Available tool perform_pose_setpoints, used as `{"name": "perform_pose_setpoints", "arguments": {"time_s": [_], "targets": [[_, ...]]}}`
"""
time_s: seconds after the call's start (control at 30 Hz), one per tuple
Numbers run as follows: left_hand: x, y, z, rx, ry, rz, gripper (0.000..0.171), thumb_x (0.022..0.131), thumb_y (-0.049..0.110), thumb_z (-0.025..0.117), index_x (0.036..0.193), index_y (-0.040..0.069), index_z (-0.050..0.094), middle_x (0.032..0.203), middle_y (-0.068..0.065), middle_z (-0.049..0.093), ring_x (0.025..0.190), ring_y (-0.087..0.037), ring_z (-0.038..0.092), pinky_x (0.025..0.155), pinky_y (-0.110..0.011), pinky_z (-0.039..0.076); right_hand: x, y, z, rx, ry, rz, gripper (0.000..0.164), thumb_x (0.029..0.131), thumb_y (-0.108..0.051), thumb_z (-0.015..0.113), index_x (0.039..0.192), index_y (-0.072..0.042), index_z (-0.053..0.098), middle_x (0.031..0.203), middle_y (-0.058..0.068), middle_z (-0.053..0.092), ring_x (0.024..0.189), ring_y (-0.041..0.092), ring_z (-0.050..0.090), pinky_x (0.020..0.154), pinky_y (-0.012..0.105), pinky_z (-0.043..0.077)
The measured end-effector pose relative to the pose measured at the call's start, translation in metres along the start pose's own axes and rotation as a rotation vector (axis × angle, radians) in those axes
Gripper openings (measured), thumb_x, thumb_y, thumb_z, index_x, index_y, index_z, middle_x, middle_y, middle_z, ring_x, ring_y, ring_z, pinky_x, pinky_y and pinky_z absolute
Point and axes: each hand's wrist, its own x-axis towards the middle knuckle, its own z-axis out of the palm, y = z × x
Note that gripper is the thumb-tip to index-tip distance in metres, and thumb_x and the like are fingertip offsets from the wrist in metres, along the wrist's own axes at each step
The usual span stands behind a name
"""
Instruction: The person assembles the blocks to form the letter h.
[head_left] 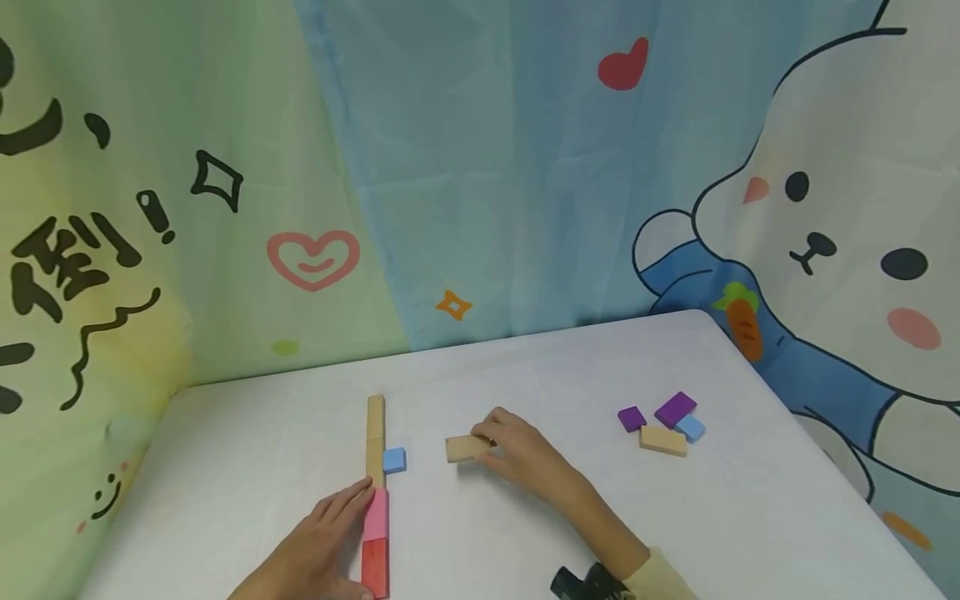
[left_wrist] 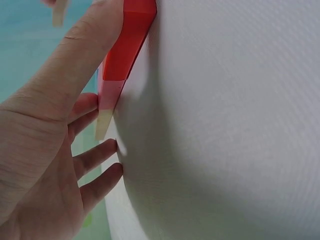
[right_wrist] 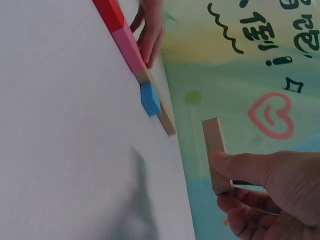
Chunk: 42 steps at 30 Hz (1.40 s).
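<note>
A row of blocks lies end to end on the white table: a red block (head_left: 376, 568), a pink block (head_left: 377, 514) and natural wood pieces (head_left: 375, 437) at the far end. Against the wood part's right side sits a small blue block (head_left: 393, 460). My left hand (head_left: 318, 542) rests along the row's left side, fingers extended. Its thumb touches the red block and a fingertip reaches the joint of pink and wood. Between thumb and fingers my right hand (head_left: 528, 454) pinches a plain wooden block (right_wrist: 214, 150), held above the table to the row's right.
On the table's right side lie loose blocks: a small purple one (head_left: 632, 418), a larger purple one (head_left: 676, 409), a light blue one (head_left: 690, 428) and a wooden one (head_left: 663, 441). A printed curtain (head_left: 495, 167) hangs behind the table's back edge.
</note>
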Motion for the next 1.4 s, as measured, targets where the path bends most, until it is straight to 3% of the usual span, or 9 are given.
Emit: {"name": "perform_pose_setpoints", "arguments": {"time_s": [0.23, 0.4, 0.77, 1.07, 1.4], "targets": [[0.002, 0.002, 0.000, -0.040, -0.043, -0.075, 0.126, 0.056, 0.081, 0.070, 0.154, 0.016, 0.026, 0.159, -0.005, 0.029, 0.135, -0.030, 0.038, 0.095, -0.058, 0.050, 0.034, -0.013, 0.032, -0.091, -0.056, -0.012, 0.020, 0.087, -0.012, 0.071, 0.106, -0.007, 0.070, 0.095, 0.004, 0.060, 0.081, 0.012, 0.053, 0.073, 0.022, 0.048], [0.003, 0.002, 0.000, -0.051, -0.047, -0.096, 0.125, 0.054, 0.080, 0.071, 0.154, 0.019, 0.026, 0.158, -0.003, 0.030, 0.135, -0.028, 0.038, 0.094, -0.058, 0.050, 0.046, -0.013, 0.048, -0.111, -0.080, 0.005, 0.020, 0.086, -0.015, 0.072, 0.105, -0.007, 0.071, 0.093, 0.003, 0.061, 0.078, 0.010, 0.051, 0.070, 0.020, 0.046], [0.001, 0.001, -0.001, -0.043, -0.026, -0.046, 0.125, 0.056, 0.079, 0.071, 0.153, 0.015, 0.027, 0.157, -0.006, 0.032, 0.133, -0.029, 0.040, 0.096, -0.058, 0.049, 0.052, -0.011, 0.064, -0.116, -0.071, 0.018, 0.020, 0.085, -0.012, 0.073, 0.103, -0.004, 0.071, 0.089, 0.004, 0.060, 0.073, 0.009, 0.047, 0.066, 0.019, 0.044], [0.001, -0.001, -0.002, -0.033, -0.025, -0.057, 0.125, 0.053, 0.079, 0.072, 0.153, 0.019, 0.028, 0.158, -0.004, 0.031, 0.134, -0.029, 0.039, 0.096, -0.057, 0.049, 0.053, -0.015, 0.070, -0.152, -0.063, 0.040, 0.022, 0.086, -0.016, 0.073, 0.106, -0.007, 0.069, 0.093, 0.003, 0.061, 0.077, 0.009, 0.050, 0.068, 0.020, 0.047], [0.001, -0.003, 0.001, -0.016, -0.007, -0.020, 0.126, 0.057, 0.081, 0.069, 0.153, 0.012, 0.027, 0.157, -0.007, 0.032, 0.133, -0.029, 0.039, 0.096, -0.055, 0.051, 0.053, -0.018, 0.073, -0.188, -0.043, 0.051, 0.022, 0.084, -0.018, 0.075, 0.104, -0.009, 0.070, 0.093, 0.002, 0.064, 0.078, 0.010, 0.053, 0.068, 0.020, 0.049]]}}
